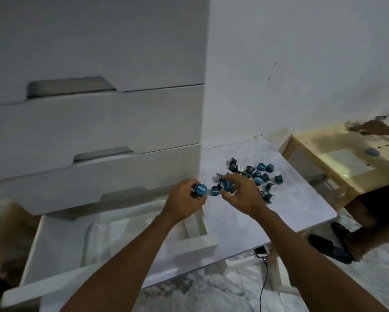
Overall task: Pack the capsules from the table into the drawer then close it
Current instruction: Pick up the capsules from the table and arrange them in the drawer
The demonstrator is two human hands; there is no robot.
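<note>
Over the near-left corner of the tabletop (245,221), my left hand (184,199) is closed around one teal capsule (200,190), while my right hand (243,194) pinches another capsule (226,185) at its fingertips. Behind them, the remaining capsules (256,176) lie scattered loosely on the tabletop. Below my left arm, the bottom drawer (54,251) stands pulled open.
</note>
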